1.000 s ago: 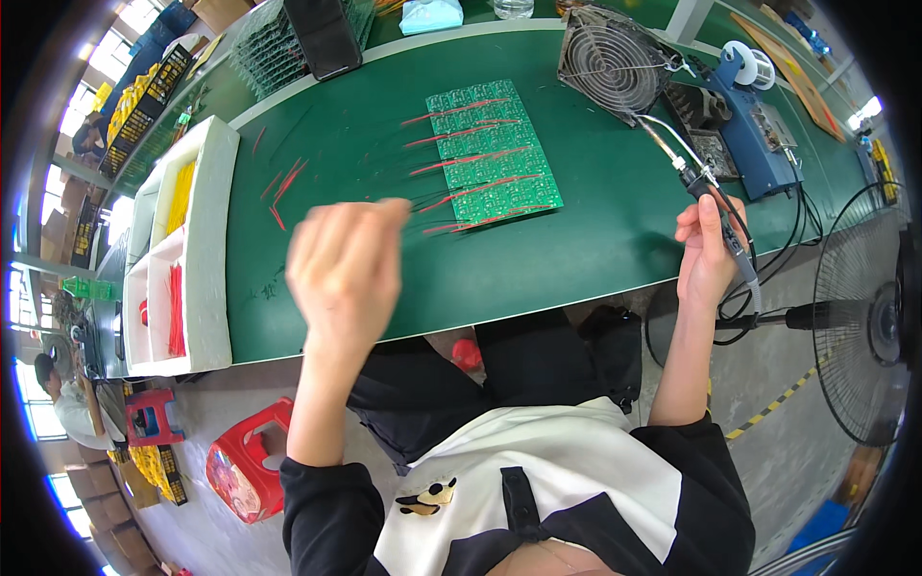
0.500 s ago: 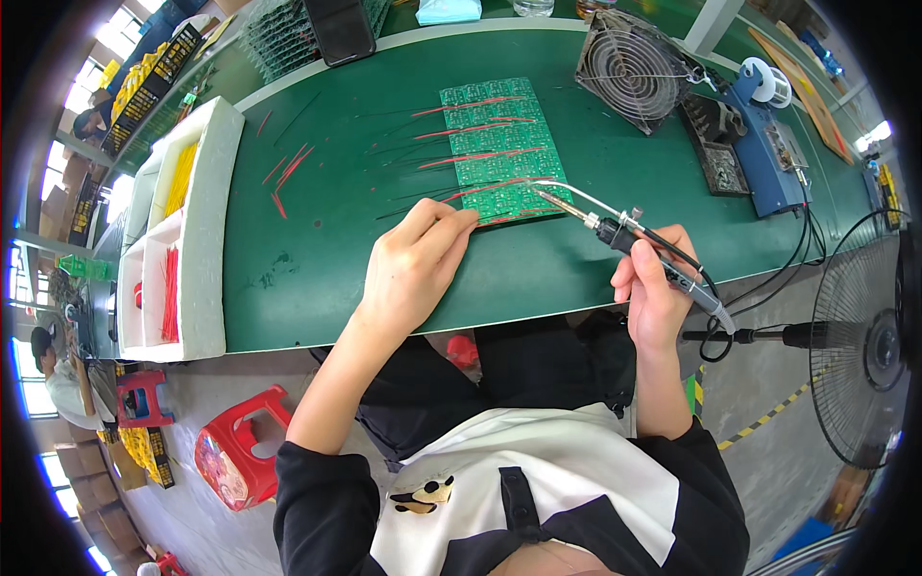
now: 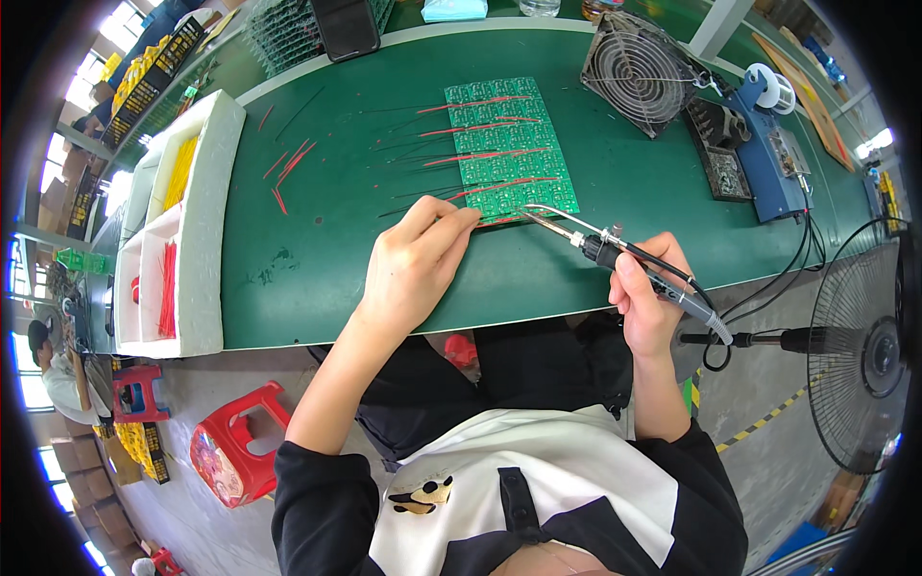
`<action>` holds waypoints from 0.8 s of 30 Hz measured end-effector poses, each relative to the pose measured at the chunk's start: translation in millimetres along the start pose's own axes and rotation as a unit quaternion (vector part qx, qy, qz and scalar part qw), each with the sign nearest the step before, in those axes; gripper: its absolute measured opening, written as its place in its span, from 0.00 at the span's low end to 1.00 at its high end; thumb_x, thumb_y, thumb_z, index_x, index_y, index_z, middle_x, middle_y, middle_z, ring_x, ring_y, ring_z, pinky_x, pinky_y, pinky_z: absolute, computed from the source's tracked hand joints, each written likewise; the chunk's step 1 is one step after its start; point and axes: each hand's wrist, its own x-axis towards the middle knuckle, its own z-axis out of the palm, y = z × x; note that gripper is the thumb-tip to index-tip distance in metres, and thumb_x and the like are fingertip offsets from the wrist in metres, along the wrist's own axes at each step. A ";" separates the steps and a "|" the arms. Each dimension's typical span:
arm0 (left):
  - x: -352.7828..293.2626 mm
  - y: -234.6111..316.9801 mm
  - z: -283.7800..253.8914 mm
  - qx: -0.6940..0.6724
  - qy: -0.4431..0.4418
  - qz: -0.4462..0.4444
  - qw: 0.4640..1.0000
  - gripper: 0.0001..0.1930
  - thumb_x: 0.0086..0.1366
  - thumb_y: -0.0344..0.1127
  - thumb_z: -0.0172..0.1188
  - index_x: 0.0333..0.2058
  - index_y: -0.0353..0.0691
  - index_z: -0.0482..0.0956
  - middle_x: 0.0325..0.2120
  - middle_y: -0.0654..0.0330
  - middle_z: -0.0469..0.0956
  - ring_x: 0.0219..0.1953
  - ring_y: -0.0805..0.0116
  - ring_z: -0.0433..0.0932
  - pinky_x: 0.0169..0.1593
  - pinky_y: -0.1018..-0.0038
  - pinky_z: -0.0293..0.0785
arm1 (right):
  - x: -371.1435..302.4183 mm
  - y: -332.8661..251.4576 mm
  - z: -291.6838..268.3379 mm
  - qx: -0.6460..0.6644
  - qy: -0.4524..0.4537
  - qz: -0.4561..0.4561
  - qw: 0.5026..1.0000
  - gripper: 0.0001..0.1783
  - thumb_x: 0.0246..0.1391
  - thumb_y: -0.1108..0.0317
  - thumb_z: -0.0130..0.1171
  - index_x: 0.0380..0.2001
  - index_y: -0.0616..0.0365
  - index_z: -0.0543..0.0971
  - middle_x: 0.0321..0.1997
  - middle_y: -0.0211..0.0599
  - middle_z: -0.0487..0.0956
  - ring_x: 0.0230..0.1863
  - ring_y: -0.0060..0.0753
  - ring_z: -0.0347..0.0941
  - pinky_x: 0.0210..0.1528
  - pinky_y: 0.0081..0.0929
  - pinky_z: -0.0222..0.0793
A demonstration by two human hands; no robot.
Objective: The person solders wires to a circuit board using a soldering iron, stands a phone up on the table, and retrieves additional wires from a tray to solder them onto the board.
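Note:
A green circuit board panel (image 3: 509,134) lies flat on the green bench mat, with red and black wires (image 3: 485,156) in rows across it and over its left edge. My left hand (image 3: 415,264) is closed in a pinch at the panel's near left corner, on a thin wire that runs along the near edge; the fingers hide part of it. My right hand (image 3: 648,293) grips a soldering iron (image 3: 605,252) with a thin curved metal feed tube fixed above it. The iron's tip and the tube's end meet over the panel's near edge, close to the wire.
A white foam box (image 3: 213,192) at left holds yellow and red wires. Loose red wires (image 3: 288,168) lie on the mat. A square metal-grilled fan (image 3: 639,72), an iron stand (image 3: 720,154) and a blue solder feeder (image 3: 773,154) stand at right. A phone (image 3: 346,29) lies at the back.
My right hand has moved the soldering iron left and slightly nearer, from the panel's lower rows to its near edge. My left hand keeps its pinch at the corner.

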 end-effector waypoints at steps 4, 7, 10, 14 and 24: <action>0.0 0.3 -0.3 -0.002 0.002 0.000 1.000 0.08 0.49 0.21 0.61 0.30 0.35 0.79 0.24 0.59 0.73 0.24 0.67 0.74 0.26 0.76 0.71 | -1.2 -1.1 1.9 -0.012 0.000 -0.003 1.000 0.09 0.49 0.71 0.58 0.25 0.61 0.69 0.16 0.30 0.71 0.14 0.13 0.64 0.13 0.10 0.56; -0.4 0.2 -1.2 0.000 0.000 0.003 1.000 0.08 0.49 0.21 0.61 0.30 0.35 0.79 0.24 0.59 0.73 0.24 0.68 0.75 0.26 0.76 0.71 | -1.6 -1.6 2.4 -0.022 -0.002 -0.005 1.000 0.09 0.49 0.71 0.59 0.25 0.61 0.69 0.16 0.30 0.71 0.14 0.13 0.64 0.14 0.11 0.56; -0.9 -1.1 0.1 -0.004 -0.002 0.002 1.000 0.08 0.49 0.21 0.61 0.30 0.36 0.79 0.24 0.60 0.73 0.24 0.68 0.75 0.26 0.76 0.71 | -2.1 -1.2 1.6 -0.028 -0.003 -0.005 1.000 0.09 0.49 0.71 0.59 0.25 0.61 0.69 0.17 0.30 0.72 0.14 0.13 0.64 0.14 0.11 0.57; -2.1 -4.2 0.8 -0.003 -0.001 0.018 1.000 0.09 0.50 0.23 0.60 0.32 0.37 0.78 0.25 0.61 0.72 0.22 0.65 0.74 0.24 0.73 0.71 | -2.6 -3.5 2.8 -0.037 -0.005 0.000 0.999 0.08 0.49 0.72 0.59 0.25 0.62 0.69 0.17 0.31 0.72 0.15 0.14 0.65 0.15 0.11 0.58; -3.1 -4.7 1.2 0.007 0.001 0.023 1.000 0.09 0.50 0.23 0.60 0.32 0.38 0.78 0.25 0.62 0.71 0.21 0.65 0.74 0.24 0.73 0.71 | -3.2 -2.9 2.5 -0.045 -0.007 -0.007 0.999 0.08 0.49 0.72 0.58 0.25 0.62 0.69 0.17 0.31 0.72 0.14 0.14 0.64 0.16 0.11 0.59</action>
